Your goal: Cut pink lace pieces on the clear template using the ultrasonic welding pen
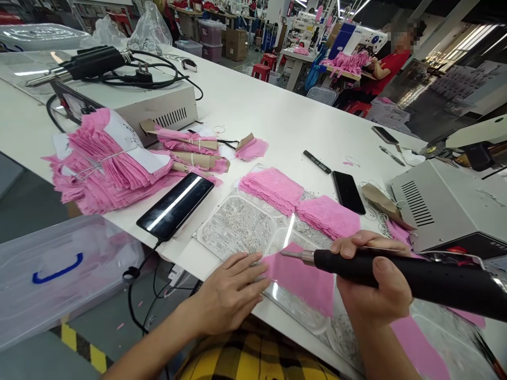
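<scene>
In the head view my right hand is wrapped round a thick black handheld tool with a narrow metal tip. Its tip points left and sits over the upper edge of a pink fabric piece; whether it touches cannot be told. That piece lies on a clear template over a speckled grey surface. Flat and with fingers stretched out, my left hand rests at the fabric's left corner and holds nothing. Behind the piece lie two neat stacks of pink fabric, a left stack and a right stack.
Tied pink bundles and a phone on a cable lie left. A grey box carries another black tool. Right are a second phone, a marker and another grey box. A co-worker sits beyond.
</scene>
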A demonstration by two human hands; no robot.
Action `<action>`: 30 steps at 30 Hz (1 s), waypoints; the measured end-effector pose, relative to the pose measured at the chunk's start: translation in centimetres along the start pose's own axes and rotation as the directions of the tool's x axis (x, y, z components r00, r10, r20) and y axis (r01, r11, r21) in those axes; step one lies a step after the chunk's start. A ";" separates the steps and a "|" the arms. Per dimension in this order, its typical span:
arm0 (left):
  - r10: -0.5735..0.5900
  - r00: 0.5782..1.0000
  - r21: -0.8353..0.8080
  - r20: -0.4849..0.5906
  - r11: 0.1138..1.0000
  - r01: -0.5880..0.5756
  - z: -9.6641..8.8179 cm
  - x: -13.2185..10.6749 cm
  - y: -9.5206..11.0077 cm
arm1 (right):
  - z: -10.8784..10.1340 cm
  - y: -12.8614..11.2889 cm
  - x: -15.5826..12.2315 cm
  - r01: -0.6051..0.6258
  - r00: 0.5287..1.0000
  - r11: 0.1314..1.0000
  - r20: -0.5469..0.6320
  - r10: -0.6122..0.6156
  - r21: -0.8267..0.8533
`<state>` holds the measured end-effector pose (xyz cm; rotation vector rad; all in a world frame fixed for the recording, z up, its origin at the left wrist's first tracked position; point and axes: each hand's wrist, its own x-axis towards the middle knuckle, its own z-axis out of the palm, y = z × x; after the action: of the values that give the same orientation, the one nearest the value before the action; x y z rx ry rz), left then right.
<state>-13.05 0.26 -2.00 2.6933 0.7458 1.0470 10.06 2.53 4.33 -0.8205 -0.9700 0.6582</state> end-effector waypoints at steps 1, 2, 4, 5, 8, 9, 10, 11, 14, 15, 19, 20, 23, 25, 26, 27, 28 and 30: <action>0.000 1.000 0.000 0.003 1.000 0.000 -0.1 -0.1 0.0 | 0.1 0.0 -0.1 -0.007 1.000 1.000 0.009 0.007 0.004; 0.000 1.000 0.000 0.008 1.000 0.000 -0.1 -0.2 0.0 | 0.2 -0.1 -0.2 -0.013 1.000 1.000 0.018 0.013 0.005; -0.004 1.000 -0.001 0.015 1.000 0.004 -0.2 -0.3 0.1 | 0.4 0.0 -0.4 -0.022 0.999 1.000 0.029 0.022 0.006; -0.006 1.000 -0.001 0.017 1.000 0.006 -0.2 -0.4 0.1 | 0.4 0.0 -0.5 -0.027 0.999 1.000 0.033 0.027 0.006; -0.013 1.000 -0.005 0.018 1.000 0.013 -0.2 -0.4 0.1 | 0.4 0.1 -0.6 -0.034 0.998 0.999 0.046 0.034 0.001; -0.014 1.000 -0.009 0.019 1.000 0.014 -0.1 -0.4 0.1 | 0.4 0.1 -0.6 -0.034 0.998 0.999 0.053 0.034 -0.002; -0.014 1.000 -0.013 0.020 1.000 0.015 -0.1 -0.4 0.0 | 0.3 0.2 -0.5 -0.033 0.998 0.999 0.061 0.033 -0.005; -0.014 1.000 -0.015 0.021 1.000 0.015 -0.1 -0.5 0.0 | 0.3 0.2 -0.5 -0.031 0.997 1.000 0.068 0.031 -0.007; -0.006 1.000 -0.014 0.017 1.000 0.006 -0.1 -0.5 0.0 | 0.4 0.1 -0.6 -0.030 0.997 1.000 0.075 0.030 0.007; 0.000 1.000 -0.013 0.014 1.000 0.000 -0.1 -0.6 0.0 | 0.5 0.0 -0.7 -0.034 0.997 0.999 0.074 0.032 0.018; 0.011 1.000 -0.017 0.003 1.000 -0.011 -0.2 -0.7 -0.1 | 1.1 -0.1 -1.2 -0.059 0.994 0.995 0.091 0.052 0.075; 0.011 1.000 -0.019 0.001 1.000 -0.011 -0.3 -0.7 -0.1 | 1.2 0.0 -1.4 -0.063 0.993 0.995 0.101 0.055 0.081; 0.011 1.000 -0.028 -0.001 1.000 -0.011 -0.3 -0.7 -0.1 | 1.5 0.1 -1.6 -0.071 0.990 0.994 0.124 0.060 0.083; 0.009 1.000 -0.030 -0.002 1.000 -0.009 -0.4 -0.6 0.0 | 1.5 0.2 -1.7 -0.073 0.990 0.994 0.126 0.063 0.078; 0.007 1.000 -0.030 0.000 1.000 -0.007 -0.4 -0.6 0.0 | 1.5 0.3 -1.7 -0.073 0.990 0.994 0.126 0.063 0.075; 0.004 1.000 -0.030 0.001 1.000 -0.004 -0.4 -0.6 0.0 | 1.5 0.3 -1.8 -0.075 0.990 0.995 0.127 0.065 0.072; 0.002 1.000 -0.030 0.002 1.000 -0.002 -0.4 -0.5 0.0 | 1.4 0.2 -1.8 -0.077 0.989 0.995 0.128 0.067 0.069; 0.000 1.000 -0.034 0.008 0.999 0.000 -0.5 -0.5 0.0 | 1.4 0.2 -1.8 -0.079 0.988 0.995 0.135 0.070 0.062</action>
<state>-13.69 -0.05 -1.92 2.6672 0.7201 1.0389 8.00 1.61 3.85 -0.7637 -1.0350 0.8139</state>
